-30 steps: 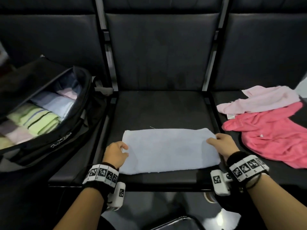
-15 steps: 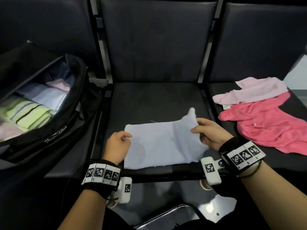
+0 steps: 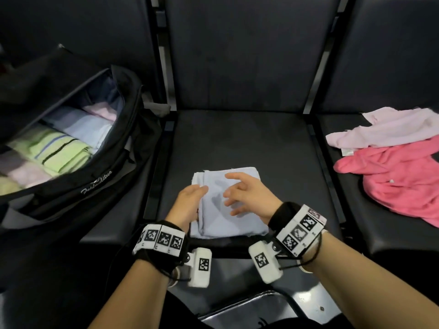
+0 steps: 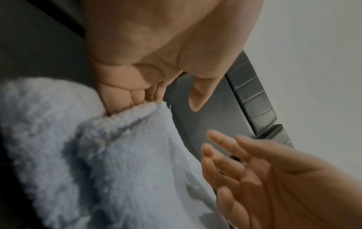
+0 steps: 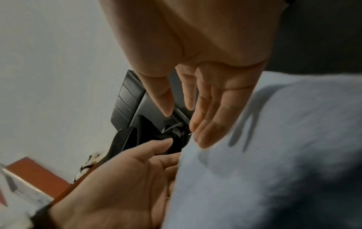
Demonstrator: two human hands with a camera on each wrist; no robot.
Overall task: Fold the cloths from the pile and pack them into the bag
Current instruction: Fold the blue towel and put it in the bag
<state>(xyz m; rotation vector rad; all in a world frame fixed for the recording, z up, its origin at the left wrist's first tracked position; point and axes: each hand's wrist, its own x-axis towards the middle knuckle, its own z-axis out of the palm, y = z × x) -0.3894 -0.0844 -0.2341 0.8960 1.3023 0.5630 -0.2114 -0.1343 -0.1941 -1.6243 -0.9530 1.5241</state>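
Note:
A light blue cloth (image 3: 228,203) lies folded into a small rectangle near the front of the middle seat (image 3: 237,138). My left hand (image 3: 198,193) is at the cloth's left edge; in the wrist views its fingers (image 5: 168,164) go under the cloth (image 4: 117,155) and the thumb (image 4: 197,96) stays lifted. My right hand (image 3: 235,193) hovers flat over the cloth's top with its fingers (image 5: 207,124) straight and spread, holding nothing. The black bag (image 3: 99,186) gapes on the left seat with folded cloths (image 3: 54,153) inside. A pale pink cloth (image 3: 392,131) and a bright pink cloth (image 3: 399,181) lie on the right seat.
Dark seat backs rise behind all three seats, with metal frame bars (image 3: 164,67) between them. The cloth lies close to the seat's front edge. A metal rail (image 3: 249,305) shows on the floor below my wrists.
My right hand carried the cloth's right end over to the left, halving it, and then let go. My left hand stayed at the left edge.

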